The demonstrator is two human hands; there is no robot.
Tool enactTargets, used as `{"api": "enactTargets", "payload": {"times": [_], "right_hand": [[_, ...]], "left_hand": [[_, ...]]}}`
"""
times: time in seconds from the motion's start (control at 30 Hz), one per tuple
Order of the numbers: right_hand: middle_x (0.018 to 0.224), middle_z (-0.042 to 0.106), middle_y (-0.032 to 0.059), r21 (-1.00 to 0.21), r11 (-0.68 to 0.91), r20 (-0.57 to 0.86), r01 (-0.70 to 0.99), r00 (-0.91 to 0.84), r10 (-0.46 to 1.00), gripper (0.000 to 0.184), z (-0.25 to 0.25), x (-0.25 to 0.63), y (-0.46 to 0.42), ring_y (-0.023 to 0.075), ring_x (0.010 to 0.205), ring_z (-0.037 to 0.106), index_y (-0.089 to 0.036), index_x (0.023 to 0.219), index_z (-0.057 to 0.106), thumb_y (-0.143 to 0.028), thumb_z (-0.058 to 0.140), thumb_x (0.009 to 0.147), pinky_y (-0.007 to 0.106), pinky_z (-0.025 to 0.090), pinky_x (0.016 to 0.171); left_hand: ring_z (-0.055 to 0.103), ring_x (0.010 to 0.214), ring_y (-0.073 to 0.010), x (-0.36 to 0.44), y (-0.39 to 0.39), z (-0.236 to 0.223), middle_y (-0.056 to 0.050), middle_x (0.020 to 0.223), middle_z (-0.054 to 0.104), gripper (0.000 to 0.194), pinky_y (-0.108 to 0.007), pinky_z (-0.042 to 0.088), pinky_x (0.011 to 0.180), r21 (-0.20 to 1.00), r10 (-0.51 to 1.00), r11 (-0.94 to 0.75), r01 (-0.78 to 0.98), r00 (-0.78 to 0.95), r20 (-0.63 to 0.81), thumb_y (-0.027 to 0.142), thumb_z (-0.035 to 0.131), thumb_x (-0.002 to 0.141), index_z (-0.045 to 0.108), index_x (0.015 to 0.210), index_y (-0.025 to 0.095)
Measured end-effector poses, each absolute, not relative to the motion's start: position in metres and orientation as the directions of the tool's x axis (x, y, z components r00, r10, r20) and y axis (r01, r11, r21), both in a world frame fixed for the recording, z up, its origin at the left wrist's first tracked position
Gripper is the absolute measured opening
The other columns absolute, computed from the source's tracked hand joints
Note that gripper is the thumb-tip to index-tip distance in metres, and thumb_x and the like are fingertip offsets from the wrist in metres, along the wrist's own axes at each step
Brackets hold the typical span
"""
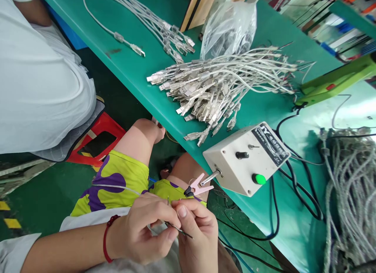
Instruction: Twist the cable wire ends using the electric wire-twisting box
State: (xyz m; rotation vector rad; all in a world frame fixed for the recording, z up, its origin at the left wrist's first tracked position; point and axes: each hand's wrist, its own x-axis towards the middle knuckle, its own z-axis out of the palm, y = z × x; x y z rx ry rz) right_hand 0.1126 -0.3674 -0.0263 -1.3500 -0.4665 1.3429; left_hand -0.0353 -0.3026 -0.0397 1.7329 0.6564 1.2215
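Observation:
Low in the head view, over my lap, my left hand (143,230) and my right hand (198,235) meet with fingers pinched on the thin dark wire ends (179,228) of a grey cable (117,187) that trails left across my thigh. A red cord circles my left wrist. Just above my hands a pink forked clip (199,185) sticks out on a metal rod from a beige control box (235,163) with a green button (260,179) and a black knob.
The box sits on a green bench (141,77) beside a heap of silver USB cables (217,85), a clear plastic bag (229,28) and more cables (152,22). Grey cable bundles (349,194) lie right. A person in white (38,77) sits left on a red stool (100,141).

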Motion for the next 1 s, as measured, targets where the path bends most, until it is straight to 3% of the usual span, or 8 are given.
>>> {"api": "enactTargets", "payload": {"times": [0.13,0.27,0.33,0.4,0.53,0.73,0.83,1.0], "right_hand": [[0.080,0.085,0.0020,-0.978,-0.092,-0.162,-0.185,0.404,0.901,0.015,-0.029,0.113,-0.375,0.0178,0.070,0.078,-0.032,0.099,0.095,-0.046,0.090,0.101,0.025,0.064,0.067],[0.065,0.073,-0.0038,-0.994,0.107,0.084,-0.034,0.397,0.914,0.013,-0.024,0.110,-0.373,0.0149,0.057,0.067,-0.036,0.113,0.093,-0.035,0.091,0.100,0.025,0.059,0.063],[0.063,0.069,-0.0042,-0.995,0.094,0.073,-0.036,0.386,0.920,0.010,-0.023,0.110,-0.371,0.0141,0.054,0.062,-0.035,0.108,0.093,-0.030,0.091,0.099,0.024,0.056,0.058],[0.061,0.066,-0.0034,-0.994,0.006,-0.038,-0.110,0.400,0.916,0.004,-0.023,0.111,-0.371,0.0150,0.055,0.063,-0.033,0.102,0.093,-0.035,0.089,0.101,0.024,0.056,0.057],[0.059,0.058,-0.0025,-0.956,-0.148,-0.240,-0.255,0.385,0.891,0.016,-0.027,0.112,-0.374,0.0156,0.056,0.058,-0.031,0.095,0.093,-0.046,0.091,0.098,0.025,0.053,0.057],[0.062,0.063,0.0000,-0.936,-0.247,-0.325,-0.252,0.344,0.881,0.025,-0.025,0.116,-0.371,0.0137,0.058,0.048,-0.027,0.089,0.092,-0.052,0.094,0.093,0.025,0.047,0.057],[0.065,0.066,0.0009,-0.945,-0.234,-0.301,-0.228,0.333,0.894,0.024,-0.025,0.115,-0.370,0.0137,0.058,0.051,-0.026,0.093,0.093,-0.049,0.092,0.096,0.024,0.047,0.056],[0.065,0.069,-0.0006,-0.998,0.002,-0.029,-0.065,0.461,0.887,0.011,-0.018,0.104,-0.372,0.0160,0.060,0.059,-0.030,0.100,0.093,-0.040,0.094,0.099,0.029,0.053,0.064]], "left_hand": [[0.062,0.050,-0.0130,-0.039,-0.304,-0.038,0.004,0.068,0.070,0.008,-0.025,0.051,0.058,0.902,0.833,-0.432,-0.015,0.376,0.406,0.029,0.062,0.115,0.063,0.108,0.026],[0.064,0.050,-0.0130,-0.040,-0.305,-0.038,0.002,0.072,0.075,0.006,-0.024,0.053,0.058,0.906,0.841,-0.423,0.010,0.377,0.388,0.030,0.065,0.115,0.063,0.111,0.026],[0.064,0.050,-0.0132,-0.039,-0.305,-0.039,0.002,0.072,0.075,0.008,-0.024,0.054,0.058,0.907,0.845,-0.421,-0.004,0.362,0.394,0.032,0.065,0.116,0.064,0.111,0.026],[0.067,0.053,-0.0142,-0.038,-0.305,-0.039,0.001,0.073,0.075,0.010,-0.024,0.055,0.059,0.908,0.846,-0.416,-0.046,0.346,0.405,0.033,0.060,0.119,0.065,0.114,0.025],[0.070,0.058,-0.0168,-0.038,-0.300,-0.038,-0.001,0.073,0.074,0.018,-0.028,0.057,0.063,0.889,0.808,-0.432,-0.150,0.373,0.456,0.034,0.054,0.121,0.068,0.115,0.024],[0.060,0.053,-0.0136,-0.036,-0.295,-0.037,0.003,0.066,0.067,0.017,-0.026,0.049,0.059,0.869,0.761,-0.470,-0.155,0.427,0.488,0.030,0.057,0.117,0.064,0.102,0.026],[0.053,0.049,-0.0114,-0.035,-0.294,-0.038,0.006,0.062,0.062,0.016,-0.024,0.045,0.055,0.871,0.764,-0.467,-0.153,0.427,0.484,0.029,0.059,0.115,0.061,0.099,0.026],[0.055,0.047,-0.0099,-0.037,-0.297,-0.036,0.006,0.066,0.068,0.008,-0.021,0.047,0.054,0.891,0.818,-0.454,-0.019,0.388,0.425,0.019,0.065,0.106,0.063,0.102,0.026]]}}
